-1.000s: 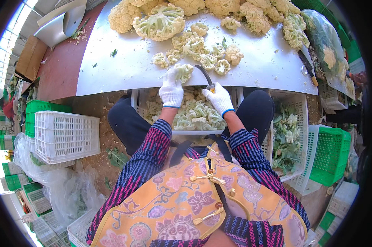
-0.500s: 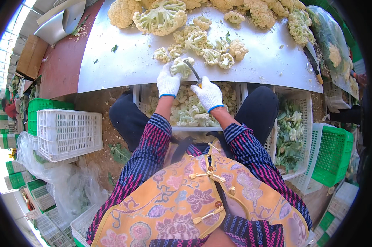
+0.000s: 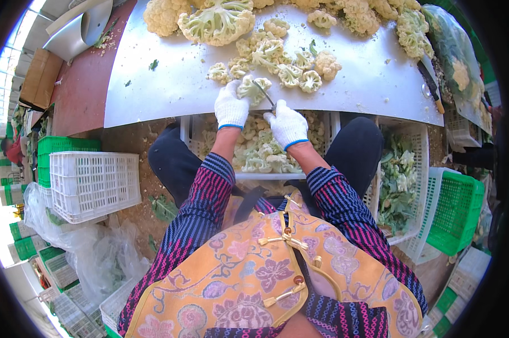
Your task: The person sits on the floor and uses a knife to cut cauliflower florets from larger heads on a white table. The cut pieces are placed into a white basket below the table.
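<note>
Small cauliflower piece (image 3: 253, 89) at the near edge of the shiny metal table (image 3: 164, 84), held in the left hand (image 3: 231, 107), white glove wrapped around it. Small knife (image 3: 264, 94) gripped in the right hand (image 3: 287, 125), blade touching the piece. Just behind, a pile of cut florets (image 3: 277, 59). Farther back, big cauliflower heads (image 3: 216, 22). Below the hands, a white crate (image 3: 322, 127) full of florets. Off to the left, an upside-down white crate (image 3: 91, 183).

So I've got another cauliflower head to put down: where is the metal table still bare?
The shiny metal tabletop is bare left of the left hand, up to the reddish board. Another bare strip lies right of the right hand, toward the dark-handled knife. The back edge is crowded with cut cauliflower florets.
</note>
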The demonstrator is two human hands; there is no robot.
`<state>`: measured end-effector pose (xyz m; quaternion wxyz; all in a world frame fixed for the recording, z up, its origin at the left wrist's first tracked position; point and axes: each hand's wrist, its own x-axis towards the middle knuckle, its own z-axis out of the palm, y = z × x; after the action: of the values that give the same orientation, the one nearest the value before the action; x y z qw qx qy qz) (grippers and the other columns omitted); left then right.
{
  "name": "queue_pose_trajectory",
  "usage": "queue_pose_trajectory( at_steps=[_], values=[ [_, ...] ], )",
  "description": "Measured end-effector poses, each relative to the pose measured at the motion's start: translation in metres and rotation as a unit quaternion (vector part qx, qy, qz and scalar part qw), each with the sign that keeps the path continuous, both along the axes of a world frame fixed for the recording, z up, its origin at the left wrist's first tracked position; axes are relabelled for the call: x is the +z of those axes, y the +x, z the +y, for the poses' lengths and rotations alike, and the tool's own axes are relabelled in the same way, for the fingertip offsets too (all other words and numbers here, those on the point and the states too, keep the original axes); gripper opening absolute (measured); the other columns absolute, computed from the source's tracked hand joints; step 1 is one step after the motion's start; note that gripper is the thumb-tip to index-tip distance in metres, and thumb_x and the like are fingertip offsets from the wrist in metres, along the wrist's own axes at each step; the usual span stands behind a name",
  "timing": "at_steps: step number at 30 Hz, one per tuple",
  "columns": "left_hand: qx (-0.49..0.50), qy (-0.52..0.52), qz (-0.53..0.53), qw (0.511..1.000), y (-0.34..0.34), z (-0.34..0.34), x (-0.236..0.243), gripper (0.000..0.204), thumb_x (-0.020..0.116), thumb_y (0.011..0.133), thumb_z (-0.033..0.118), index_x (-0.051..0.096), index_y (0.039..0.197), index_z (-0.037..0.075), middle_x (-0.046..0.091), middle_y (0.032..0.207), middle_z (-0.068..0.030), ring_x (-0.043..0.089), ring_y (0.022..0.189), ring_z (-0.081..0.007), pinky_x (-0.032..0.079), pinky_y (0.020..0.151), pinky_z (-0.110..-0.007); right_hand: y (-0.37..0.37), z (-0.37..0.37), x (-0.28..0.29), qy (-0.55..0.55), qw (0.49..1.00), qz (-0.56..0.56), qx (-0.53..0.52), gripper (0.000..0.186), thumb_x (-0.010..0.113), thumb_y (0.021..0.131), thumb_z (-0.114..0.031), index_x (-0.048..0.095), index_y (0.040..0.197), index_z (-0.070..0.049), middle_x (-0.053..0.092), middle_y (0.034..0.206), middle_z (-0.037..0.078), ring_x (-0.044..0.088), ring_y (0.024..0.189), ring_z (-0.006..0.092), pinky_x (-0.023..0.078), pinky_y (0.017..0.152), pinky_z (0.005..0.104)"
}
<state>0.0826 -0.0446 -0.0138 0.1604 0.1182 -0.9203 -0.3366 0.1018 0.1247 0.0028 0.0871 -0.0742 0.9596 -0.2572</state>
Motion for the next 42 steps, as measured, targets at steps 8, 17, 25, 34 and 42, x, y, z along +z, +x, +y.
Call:
queue_pose_trajectory(
  at_steps=[8, 17, 25, 34, 42],
  values=[
    [0.027, 0.07, -0.031, 0.997, 0.0, -0.003, 0.0, 0.046, 0.076, 0.071, 0.019, 0.066, 0.115, 0.006, 0.068, 0.103, -0.0192, 0.066, 0.096, -0.0325, 0.051, 0.087, -0.039, -0.008, -0.012, -0.029, -0.003, 0.998, -0.064, -0.022, 0.045, 0.064, 0.088, -0.041, 0.056, 0.106, 0.0, 0.069, 0.091, 0.025, 0.067, 0.087, 0.0433, 0.052, 0.08, 0.0512],
    [0.012, 0.289, -0.008, 0.957, 0.003, -0.023, -0.032, 0.046, 0.078, 0.075, 0.011, 0.067, 0.119, 0.005, 0.072, 0.102, -0.0112, 0.066, 0.079, -0.0152, 0.053, 0.078, -0.029, -0.03, -0.002, -0.02, -0.178, 0.971, -0.15, -0.058, 0.04, 0.068, 0.085, -0.036, 0.058, 0.097, 0.001, 0.066, 0.078, 0.016, 0.063, 0.06, 0.0273, 0.051, 0.058, 0.0411],
    [0.034, 0.22, -0.056, 0.973, 0.007, -0.026, 0.001, 0.042, 0.081, 0.074, 0.02, 0.067, 0.108, 0.001, 0.071, 0.097, -0.0144, 0.068, 0.081, -0.0174, 0.054, 0.077, -0.031, -0.001, -0.002, 0.008, -0.095, 0.995, -0.008, -0.028, 0.046, 0.067, 0.085, -0.045, 0.055, 0.097, -0.002, 0.067, 0.087, 0.024, 0.064, 0.085, 0.0447, 0.049, 0.076, 0.0512],
    [0.025, 0.241, -0.045, 0.969, 0.003, -0.036, -0.019, 0.044, 0.082, 0.073, 0.02, 0.066, 0.11, 0.001, 0.071, 0.098, -0.0147, 0.068, 0.081, -0.0201, 0.054, 0.078, -0.031, 0.003, -0.019, -0.001, -0.066, 0.995, -0.074, 0.027, 0.048, 0.063, 0.087, -0.045, 0.057, 0.107, -0.002, 0.068, 0.096, 0.025, 0.065, 0.092, 0.0435, 0.05, 0.082, 0.0506],
    [0.038, 0.241, -0.022, 0.97, -0.001, -0.039, -0.033, 0.041, 0.081, 0.073, 0.015, 0.067, 0.109, 0.0, 0.071, 0.099, -0.0143, 0.067, 0.089, -0.0194, 0.053, 0.083, -0.032, 0.002, -0.041, -0.023, 0.016, 0.995, -0.097, 0.007, 0.048, 0.063, 0.088, -0.042, 0.058, 0.112, -0.001, 0.069, 0.102, 0.024, 0.067, 0.095, 0.0412, 0.051, 0.086, 0.0484]
  ],
)
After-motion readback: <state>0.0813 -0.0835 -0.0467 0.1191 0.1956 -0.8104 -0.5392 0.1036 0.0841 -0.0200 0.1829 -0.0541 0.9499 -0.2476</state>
